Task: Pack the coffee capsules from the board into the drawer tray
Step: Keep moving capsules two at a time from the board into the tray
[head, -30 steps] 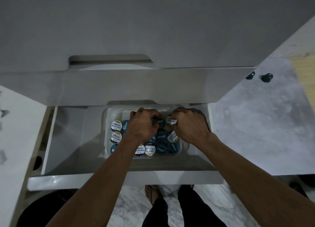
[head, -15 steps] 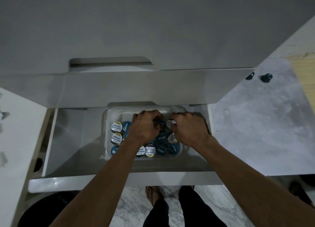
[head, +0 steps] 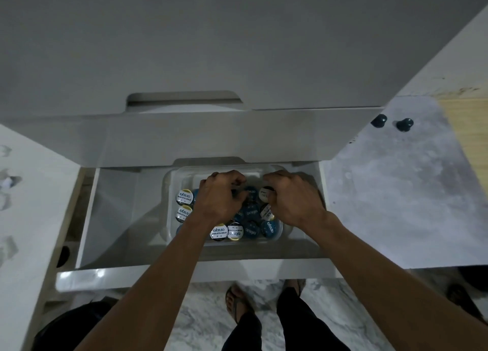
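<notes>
A clear plastic tray (head: 169, 205) sits in the open white drawer (head: 118, 218). It holds several coffee capsules, some with blue lids (head: 250, 213) and some with white Excelso lids (head: 184, 197). Both hands are inside the tray, over its far half. My left hand (head: 219, 200) has its fingers curled at a blue capsule (head: 252, 192). My right hand (head: 293, 200) pinches a white-lidded capsule (head: 264, 194) beside it. Two dark capsules (head: 379, 120) (head: 404, 124) stand on the marble-patterned board (head: 396, 192) at the right.
A closed white drawer front with a cut-out handle (head: 184, 102) overhangs the open drawer's back. A white counter (head: 26, 218) lies to the left. My feet in sandals (head: 237, 303) stand on the marble floor below the drawer front.
Both hands have shifted slightly toward the back of the tray while staying close together over the capsules. The capsules on the board have not moved.
</notes>
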Demonstrator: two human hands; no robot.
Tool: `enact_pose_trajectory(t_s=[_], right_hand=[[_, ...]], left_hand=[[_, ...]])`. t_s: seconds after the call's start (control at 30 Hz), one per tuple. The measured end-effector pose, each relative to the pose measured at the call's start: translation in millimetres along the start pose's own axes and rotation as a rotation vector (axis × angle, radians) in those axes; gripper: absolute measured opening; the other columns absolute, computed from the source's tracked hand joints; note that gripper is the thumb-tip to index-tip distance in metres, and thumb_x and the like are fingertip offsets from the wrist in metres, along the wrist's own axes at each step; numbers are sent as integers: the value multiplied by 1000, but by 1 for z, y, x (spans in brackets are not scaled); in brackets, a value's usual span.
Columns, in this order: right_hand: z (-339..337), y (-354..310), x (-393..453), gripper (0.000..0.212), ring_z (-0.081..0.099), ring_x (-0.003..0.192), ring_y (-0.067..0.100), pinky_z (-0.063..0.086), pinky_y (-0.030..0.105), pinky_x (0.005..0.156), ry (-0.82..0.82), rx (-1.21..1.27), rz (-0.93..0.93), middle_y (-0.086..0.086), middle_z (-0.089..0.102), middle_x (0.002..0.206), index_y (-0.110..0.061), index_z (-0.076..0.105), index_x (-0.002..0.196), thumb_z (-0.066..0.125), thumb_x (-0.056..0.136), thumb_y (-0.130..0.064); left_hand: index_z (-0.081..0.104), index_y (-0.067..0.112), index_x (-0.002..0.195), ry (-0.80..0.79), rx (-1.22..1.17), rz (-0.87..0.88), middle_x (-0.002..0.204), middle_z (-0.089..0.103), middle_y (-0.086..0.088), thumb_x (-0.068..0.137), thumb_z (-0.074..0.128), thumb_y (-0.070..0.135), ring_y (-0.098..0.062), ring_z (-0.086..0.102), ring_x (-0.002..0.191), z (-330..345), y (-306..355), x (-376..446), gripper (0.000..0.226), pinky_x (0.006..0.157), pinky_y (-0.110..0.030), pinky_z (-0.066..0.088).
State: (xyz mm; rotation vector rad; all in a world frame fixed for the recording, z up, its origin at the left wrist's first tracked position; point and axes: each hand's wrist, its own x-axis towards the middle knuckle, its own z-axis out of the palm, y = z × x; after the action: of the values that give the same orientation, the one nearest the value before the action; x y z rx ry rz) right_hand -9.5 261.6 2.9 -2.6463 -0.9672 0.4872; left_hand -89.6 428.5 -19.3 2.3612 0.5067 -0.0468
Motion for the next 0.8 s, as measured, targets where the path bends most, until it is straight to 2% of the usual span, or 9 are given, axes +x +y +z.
enact_pose_trajectory(t_s=[0.1, 0.17, 0.27, 0.37, 0.43, 0.5, 0.57, 0.7, 0.8], right_hand=[[-10, -8, -10, 42, 64, 106, 27, 53, 37, 91, 89, 136, 62, 6, 64, 124, -19, 57, 129, 62, 88, -26], [-20, -13, -21, 43, 64, 107, 23, 46, 26, 95, 150, 251, 112, 4, 66, 124, -16, 59, 129, 66, 88, -27], [-44, -18, -43, 42, 68, 95, 21, 44, 17, 87, 224, 363, 135, 3, 68, 121, -15, 62, 126, 69, 87, -28], [-72, -8, -68, 39, 69, 87, 16, 45, 13, 84, 298, 437, 166, -2, 69, 116, -18, 64, 123, 70, 87, -32], [-91, 8, -84, 40, 67, 72, 5, 49, 13, 82, 330, 499, 186, -8, 68, 113, -22, 62, 124, 70, 87, -33], [-112, 34, -99, 41, 65, 66, 1, 46, 3, 71, 379, 551, 197, -12, 67, 111, -24, 61, 125, 70, 87, -35], [-133, 68, -115, 41, 64, 66, -2, 42, -2, 62, 420, 574, 232, -16, 65, 109, -27, 60, 125, 70, 86, -38], [-165, 155, -150, 42, 63, 65, -10, 44, 2, 55, 502, 576, 305, -18, 63, 104, -30, 60, 124, 70, 85, -41], [-175, 231, -176, 41, 64, 65, -4, 46, 10, 62, 516, 550, 344, -10, 68, 107, -27, 61, 123, 71, 85, -40]], left_hand=[[69, 27, 101, 35, -25, 22, 99, 74, 6, 78, 74, 29, -16, 67, 95, -11, 8, -9, 24, 87, -40, 55], [70, 25, 103, 55, -40, 45, 102, 73, 5, 79, 75, 29, -12, 67, 93, -19, 17, -17, 25, 86, -33, 55], [69, 19, 107, 66, -100, 80, 103, 72, 4, 80, 76, 27, -5, 64, 86, -33, 40, -33, 29, 80, -21, 51], [69, 22, 105, 107, -143, 131, 96, 71, 11, 79, 78, 30, 2, 63, 82, -40, 73, -45, 29, 74, -20, 54], [70, 24, 103, 95, -168, 185, 92, 70, 13, 79, 78, 28, 2, 64, 80, -36, 105, -51, 26, 72, -21, 55], [70, 23, 100, 65, -188, 254, 89, 70, 13, 78, 78, 29, -1, 65, 78, -27, 144, -55, 24, 72, -23, 55], [71, 22, 101, 41, -183, 325, 88, 71, 13, 79, 77, 33, -1, 65, 79, -12, 186, -55, 25, 73, -20, 54], [71, 24, 102, 68, -162, 351, 87, 70, 15, 79, 76, 34, 0, 65, 77, 41, 267, -42, 25, 73, -18, 53], [68, 27, 100, 67, -132, 291, 85, 68, 15, 79, 75, 35, 1, 63, 74, 104, 312, -30, 23, 76, -25, 55]])
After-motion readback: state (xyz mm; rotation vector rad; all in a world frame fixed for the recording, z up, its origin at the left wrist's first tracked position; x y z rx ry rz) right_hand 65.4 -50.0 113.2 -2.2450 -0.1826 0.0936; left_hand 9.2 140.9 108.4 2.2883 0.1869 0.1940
